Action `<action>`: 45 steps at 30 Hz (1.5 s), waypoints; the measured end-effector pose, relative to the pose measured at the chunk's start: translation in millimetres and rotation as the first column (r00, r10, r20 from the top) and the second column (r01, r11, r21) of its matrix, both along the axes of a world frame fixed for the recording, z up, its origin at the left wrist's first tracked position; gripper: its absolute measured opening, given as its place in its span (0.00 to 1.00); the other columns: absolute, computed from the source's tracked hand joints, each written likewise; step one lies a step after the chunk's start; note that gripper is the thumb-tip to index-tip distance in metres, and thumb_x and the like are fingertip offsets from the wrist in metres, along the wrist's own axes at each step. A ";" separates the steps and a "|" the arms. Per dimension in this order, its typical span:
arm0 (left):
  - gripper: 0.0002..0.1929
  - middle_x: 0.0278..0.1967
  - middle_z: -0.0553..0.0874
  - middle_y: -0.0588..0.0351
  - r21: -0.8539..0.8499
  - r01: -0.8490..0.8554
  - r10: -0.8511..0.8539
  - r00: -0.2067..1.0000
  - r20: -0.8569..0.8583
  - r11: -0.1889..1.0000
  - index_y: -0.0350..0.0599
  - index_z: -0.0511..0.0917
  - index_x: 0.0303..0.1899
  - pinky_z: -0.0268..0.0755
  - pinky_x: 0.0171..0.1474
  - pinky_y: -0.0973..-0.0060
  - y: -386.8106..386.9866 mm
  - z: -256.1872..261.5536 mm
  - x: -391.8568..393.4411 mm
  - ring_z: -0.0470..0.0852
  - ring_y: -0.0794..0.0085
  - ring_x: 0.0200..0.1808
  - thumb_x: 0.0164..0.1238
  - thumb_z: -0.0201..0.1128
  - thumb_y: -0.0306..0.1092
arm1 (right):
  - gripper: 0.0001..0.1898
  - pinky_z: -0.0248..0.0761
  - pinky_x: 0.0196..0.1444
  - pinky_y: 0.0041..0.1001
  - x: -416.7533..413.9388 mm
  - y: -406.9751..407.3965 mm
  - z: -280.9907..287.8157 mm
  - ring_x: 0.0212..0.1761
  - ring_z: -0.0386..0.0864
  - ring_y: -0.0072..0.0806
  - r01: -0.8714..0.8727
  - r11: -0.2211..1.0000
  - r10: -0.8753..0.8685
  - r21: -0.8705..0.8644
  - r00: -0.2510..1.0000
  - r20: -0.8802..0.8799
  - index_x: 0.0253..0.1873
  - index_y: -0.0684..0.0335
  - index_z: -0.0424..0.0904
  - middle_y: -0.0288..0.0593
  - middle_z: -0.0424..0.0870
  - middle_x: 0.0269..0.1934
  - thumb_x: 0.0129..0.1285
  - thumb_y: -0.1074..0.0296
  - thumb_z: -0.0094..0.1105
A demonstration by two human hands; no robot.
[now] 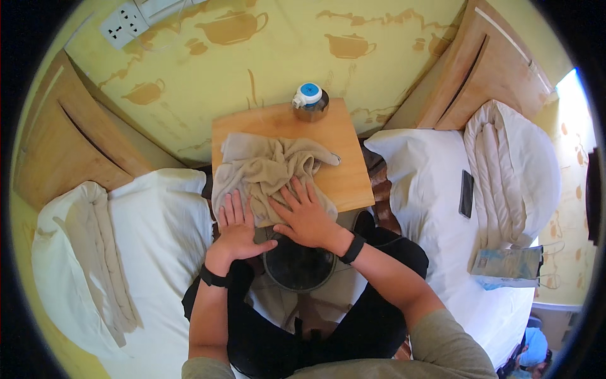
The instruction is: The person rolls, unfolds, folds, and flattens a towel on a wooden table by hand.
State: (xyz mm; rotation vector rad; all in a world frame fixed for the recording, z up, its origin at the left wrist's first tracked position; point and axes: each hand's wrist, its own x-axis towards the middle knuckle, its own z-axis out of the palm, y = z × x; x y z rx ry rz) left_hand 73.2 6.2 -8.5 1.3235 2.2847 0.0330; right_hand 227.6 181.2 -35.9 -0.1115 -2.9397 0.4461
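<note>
A crumpled beige cloth [265,166], perhaps a garment or towel, lies on a small wooden table [348,182]. My left hand [236,232] rests its spread fingers on the cloth's near left edge, thumb pointing right. My right hand [305,215] lies with fingers apart on the near right part of the cloth. Neither hand grips anything. Both wrists wear black bands. Behind the cloth, at the table's far edge, stands a metal container [312,112] with a white and blue lid [310,91].
A dark round bin [299,265] stands below the hands, between my knees. Beds with white sheets [147,222] flank the table; a phone [466,194] and a paper bag [509,263] lie on the right one. A wall socket [124,24] is at upper left. Part of a person shows at lower right.
</note>
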 end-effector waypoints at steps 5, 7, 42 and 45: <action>0.77 0.81 0.33 0.15 -0.101 0.075 -0.073 0.997 0.018 0.992 0.12 0.42 0.77 0.23 0.81 0.33 9.5 -1.1 17.5 0.25 0.23 0.83 0.52 0.68 0.82 | 0.33 0.42 0.83 0.65 -9.2 15.1 -5.7 0.85 0.52 0.63 -0.007 1.000 0.007 0.028 1.000 -0.012 0.79 0.55 0.70 0.55 0.67 0.79 0.77 0.42 0.53; 0.75 0.80 0.35 0.14 0.013 0.072 -0.072 0.997 0.019 0.997 0.10 0.42 0.77 0.25 0.81 0.32 13.2 -6.5 24.4 0.27 0.22 0.83 0.55 0.67 0.81 | 0.32 0.44 0.84 0.61 -12.2 19.1 -6.8 0.85 0.52 0.60 -0.007 0.996 0.008 0.083 1.000 -0.013 0.78 0.57 0.71 0.53 0.68 0.79 0.77 0.45 0.54; 0.25 0.77 0.71 0.44 0.459 0.113 -0.042 0.986 -0.162 0.881 0.46 0.79 0.68 0.60 0.79 0.52 34.9 -11.2 -6.9 0.66 0.48 0.79 0.74 0.67 0.43 | 0.29 0.57 0.80 0.53 19.8 90.6 0.7 0.81 0.63 0.57 0.270 0.954 -0.268 0.130 0.963 -0.031 0.73 0.54 0.77 0.51 0.74 0.75 0.78 0.41 0.51; 0.18 0.70 0.79 0.45 0.490 0.098 -0.041 0.991 -0.126 0.866 0.45 0.84 0.59 0.70 0.71 0.51 31.8 -1.3 -5.5 0.76 0.49 0.71 0.76 0.65 0.43 | 0.25 0.60 0.78 0.53 11.5 89.3 14.8 0.77 0.68 0.55 0.333 0.941 -0.331 0.055 0.943 -0.037 0.64 0.55 0.84 0.48 0.81 0.69 0.78 0.44 0.52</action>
